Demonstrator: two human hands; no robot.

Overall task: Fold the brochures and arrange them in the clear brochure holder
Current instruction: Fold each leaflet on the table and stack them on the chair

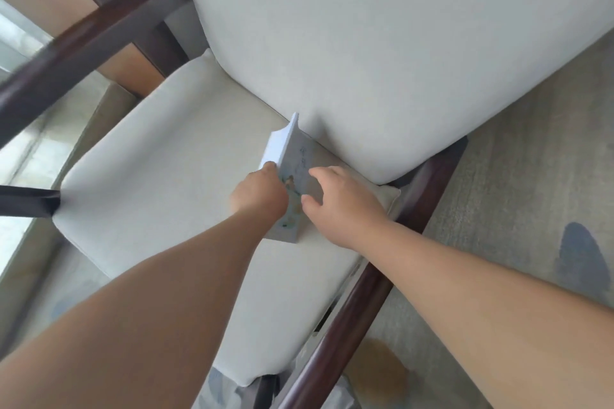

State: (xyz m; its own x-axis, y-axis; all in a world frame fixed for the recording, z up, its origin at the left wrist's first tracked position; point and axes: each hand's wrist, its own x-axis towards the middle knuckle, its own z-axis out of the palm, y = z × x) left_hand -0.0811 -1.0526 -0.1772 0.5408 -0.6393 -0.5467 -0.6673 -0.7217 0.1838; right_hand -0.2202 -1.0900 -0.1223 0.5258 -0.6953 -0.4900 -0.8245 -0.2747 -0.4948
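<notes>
A stack of pale blue and white brochures (289, 156) stands on edge on the light seat cushion (159, 149) of an armchair, close to the backrest. My left hand (259, 192) grips the stack's near left side, fingers curled over its top edge. My right hand (339, 196) reaches in from the right, with thumb and fingers spread and touching the printed cover. No clear brochure holder shows in this view.
The chair's big pale back cushion (382, 43) rises right behind the brochures. Dark wooden armrests (83, 36) and the front rail (358, 295) frame the seat. Grey carpet (531, 159) lies to the right, with a window at far left.
</notes>
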